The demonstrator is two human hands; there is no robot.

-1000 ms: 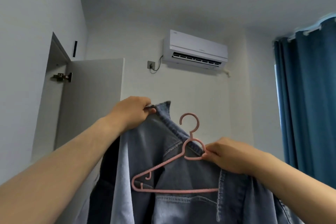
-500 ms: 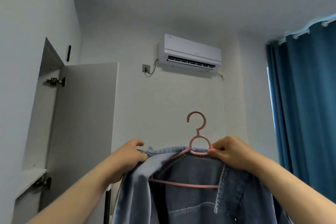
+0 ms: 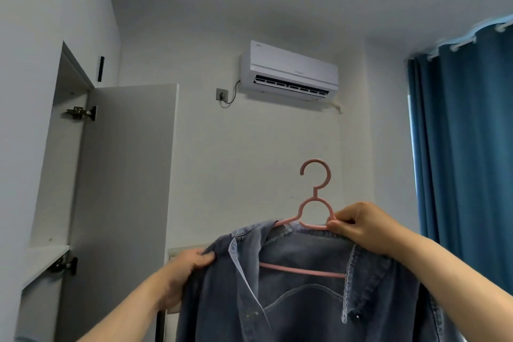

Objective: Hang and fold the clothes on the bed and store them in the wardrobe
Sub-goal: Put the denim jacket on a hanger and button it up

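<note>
A person holds up a denim shirt (image 3: 305,300) on a pink hanger (image 3: 316,198) in front of a pale wall (image 3: 249,161). Both forearms reach up from the lower edge of the view.

The right hand (image 3: 363,226) pinches the hanger, thumb and curled fingers closed on the right side of the loop just beneath the hook. The hook rises free above and just left of that hand. The hanger's left arm runs down under the collar, and its lower bar shows inside the open neck, below and to the left of the right hand.

The left hand (image 3: 184,272) sits lower than the right. It grips the shirt's left shoulder, with the thumb laid on top of the cloth and the fingers tucked beneath it. The shirt hangs between the two hands, front open, collar spread — its hem falls out of view.

Above and to the left of the left hand stands the wardrobe (image 3: 66,175), its door (image 3: 122,189) swung open on two metal hinges (image 3: 82,113). A shelf (image 3: 45,254) sits level with that hand. High above both hands an air conditioner (image 3: 290,72) is fixed to the wall, with a plugged-in socket (image 3: 221,94) beside it. A blue curtain (image 3: 466,161) hangs to the right of the right hand.
</note>
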